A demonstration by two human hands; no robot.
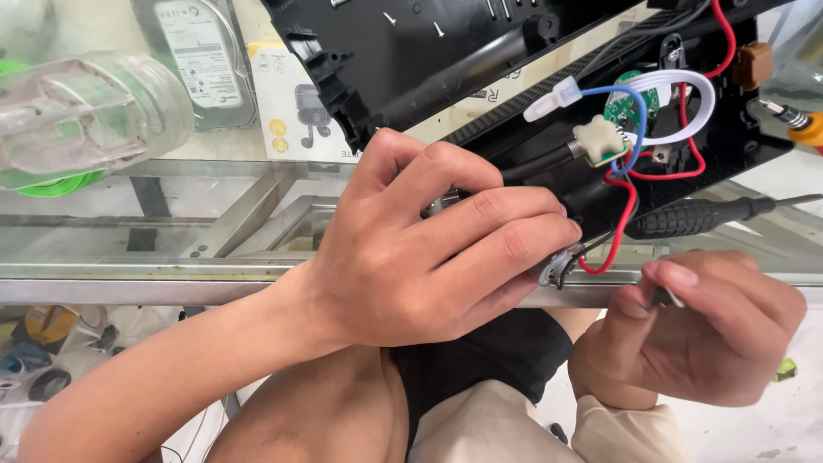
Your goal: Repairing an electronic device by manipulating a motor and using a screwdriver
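Observation:
An opened black plastic device housing (480, 60) lies on a glass counter, with red, blue and white wires (686, 103) and a small green round circuit board (630, 103) showing inside. My left hand (429, 249) grips the near edge of the housing, its fingers curled over a small metal part (557, 270) where red wires end. My right hand (694, 334) hovers just below the counter edge, pinching a small thin metal piece (664, 297) between thumb and fingers. A black-handled screwdriver (703, 216) lies beside the housing, right of my left hand.
A clear plastic container (86, 111) lies at the left on the glass counter (214, 223). A hard drive (201, 56) and a white printed card (291, 103) lie behind it. An orange-tipped tool (801, 124) pokes in at the right edge. My knees are below.

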